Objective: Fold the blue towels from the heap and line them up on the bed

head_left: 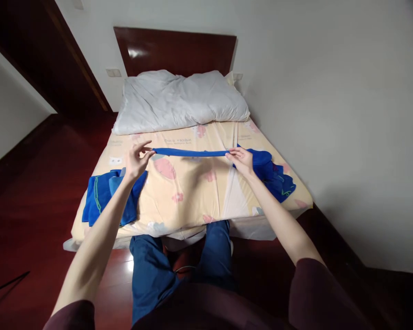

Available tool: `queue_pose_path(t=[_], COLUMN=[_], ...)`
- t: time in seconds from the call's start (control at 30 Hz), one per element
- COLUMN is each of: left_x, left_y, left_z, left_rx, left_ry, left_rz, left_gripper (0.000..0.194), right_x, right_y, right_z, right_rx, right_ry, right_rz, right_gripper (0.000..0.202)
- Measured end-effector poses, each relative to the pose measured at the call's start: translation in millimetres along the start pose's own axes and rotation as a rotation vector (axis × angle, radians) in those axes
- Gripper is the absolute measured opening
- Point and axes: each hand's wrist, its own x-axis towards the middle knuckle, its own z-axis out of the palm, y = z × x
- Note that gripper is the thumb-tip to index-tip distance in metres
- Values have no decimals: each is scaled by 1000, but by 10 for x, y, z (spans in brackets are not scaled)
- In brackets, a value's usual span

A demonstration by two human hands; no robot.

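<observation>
A blue cloth (192,153) is stretched level above the bed, looking like a narrow strip from here. My left hand (136,160) pinches its left end between thumb and finger, the other fingers raised. At the opposite end, the fingertips of my right hand (241,160) are closed on the cloth. Below my left wrist lies a folded blue cloth pile (101,195) with a green line on it. Partly hidden behind my right hand, a heap of blue cloths (277,178) with green markings rests on the bed's right side.
The bed (192,201) has a cream sheet printed with pink shapes. A white quilt (179,101) lies at its far end, before a dark wooden headboard (175,50). A wall (347,114) runs close along the right. My legs (151,266) are against the near edge.
</observation>
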Motion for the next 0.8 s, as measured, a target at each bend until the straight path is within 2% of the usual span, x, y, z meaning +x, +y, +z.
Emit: queue_pose_path(t=[0.07,0.13,0.17,0.27,0.37,0.43,0.57,0.7,0.8], left_x=[-437,-980,-1266,-2043,-2539,-2687,-2710,-2673,-2728], left_y=[-161,-369,-476,-761,-956,-1041,-1139,-1189,-1184], left_z=[89,249,344,615,780,824,843,824,761], left_rx=[72,122,133,155,151,142,123,98,67], left_ry=[1,-50,-102,-243,-377,-392,-377,-373,-373], left_rz=[-32,-169,-265,-418,-639,-733,-736,-755,-756], left_gripper=[46,45,44,43,43,42,38,36,34], right_x=[-254,-597,-792,-1375,-1792,-1929,-1984,-2004,-2066], right_y=[282,654,855,1409,1786,1936,2095,2136,2109], right_z=[-108,-177,-194,-198,-195,-204,-212,-228,-303], right_rx=[-53,-91,-108,-199,-245,-258,-255,-245,-248], right_ry=[-64,-120,-128,-99,-73,-53,-29,-25,-43], right_rz=[54,134,184,428,546,583,627,672,696], right_gripper=[41,36,33,31,34,35,35,34,32])
